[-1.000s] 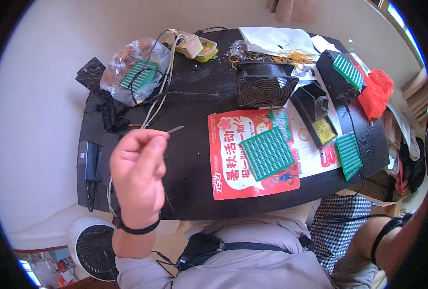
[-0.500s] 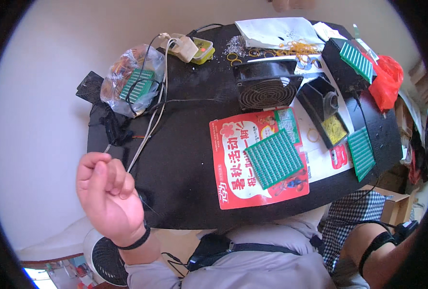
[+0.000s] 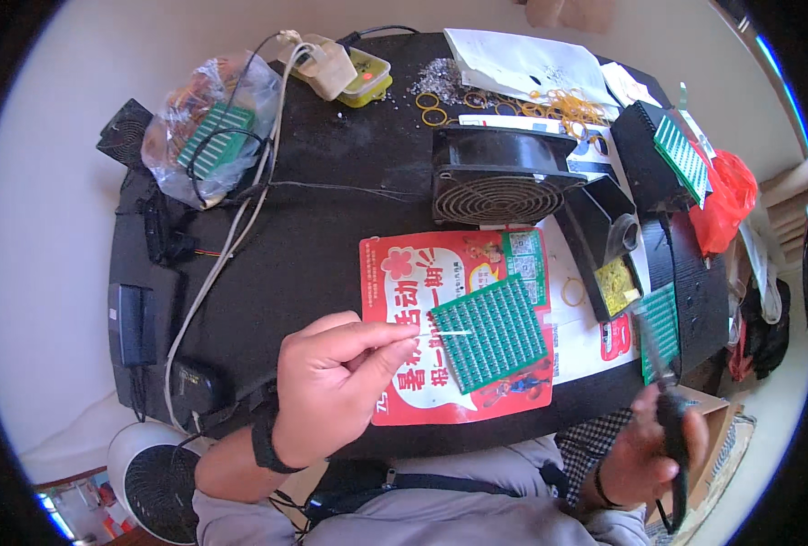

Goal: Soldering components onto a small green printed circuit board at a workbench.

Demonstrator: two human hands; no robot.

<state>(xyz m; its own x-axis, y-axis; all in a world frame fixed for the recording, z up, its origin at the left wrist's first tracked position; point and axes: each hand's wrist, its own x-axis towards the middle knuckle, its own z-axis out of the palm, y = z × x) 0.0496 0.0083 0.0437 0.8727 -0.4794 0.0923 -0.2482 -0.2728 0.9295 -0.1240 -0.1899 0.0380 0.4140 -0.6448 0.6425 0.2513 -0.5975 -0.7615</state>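
One thin whitish strip pinched by its end in left hand, probably for aim, over a green square circuit board mid-frame; right hand, lower right, grips a black-handled soldering iron.

Chinese lettering on red sheet

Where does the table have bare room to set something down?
Two patches of black table look bare: one beyond the left hand, between white cable and red sheet; another between clear bag and big fan. A thin dark cable divides them. The right is crowded: black stand, green board, red bag; rubber bands and white paper lie behind that fan.
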